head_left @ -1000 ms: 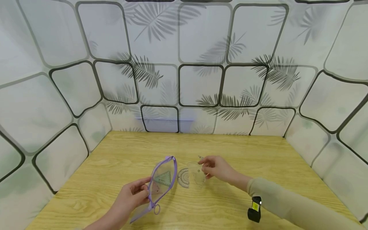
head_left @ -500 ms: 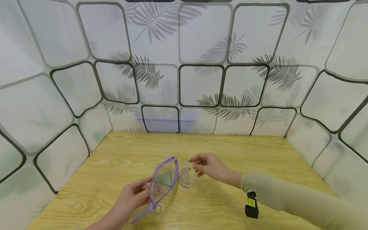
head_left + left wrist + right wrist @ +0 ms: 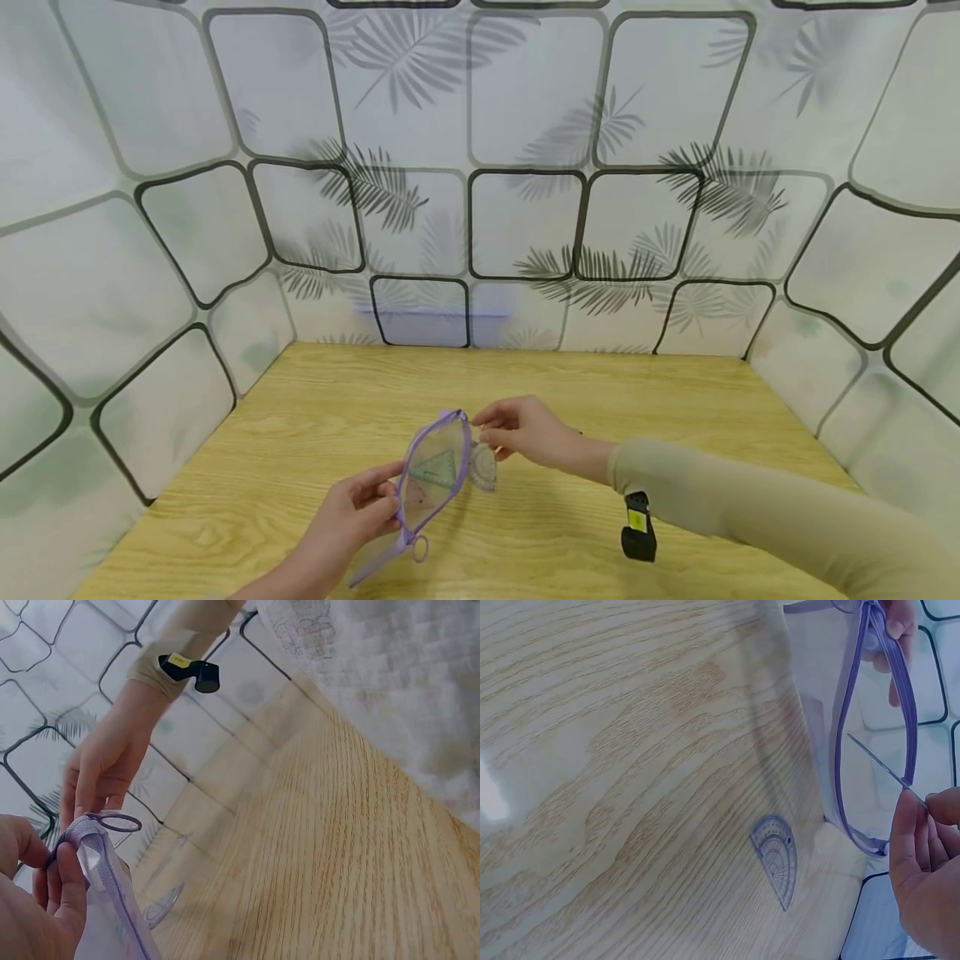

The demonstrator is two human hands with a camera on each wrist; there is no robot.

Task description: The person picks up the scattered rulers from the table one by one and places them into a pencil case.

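My left hand grips the near side of a clear zip pouch with purple edging, holding it tilted with its mouth gaping. Through the film show a green set square and a pinkish piece. Between thumb and fingers, my right hand pinches a thin clear plastic piece, seen edge-on in the right wrist view. Its far end reaches into the pouch's mouth. A clear half-round protractor lies on the table just beyond the pouch. From the head, the held piece is hardly visible.
The wood-grain table is enclosed by a patterned cloth at the back and sides. Behind the right wrist, a small dark mark of something on the table shows. A purple ring hangs from the pouch's near end.
My right hand has moved left with the clear piece, from right of the protractor to the pouch's mouth. The left hand and pouch have shifted only slightly right.
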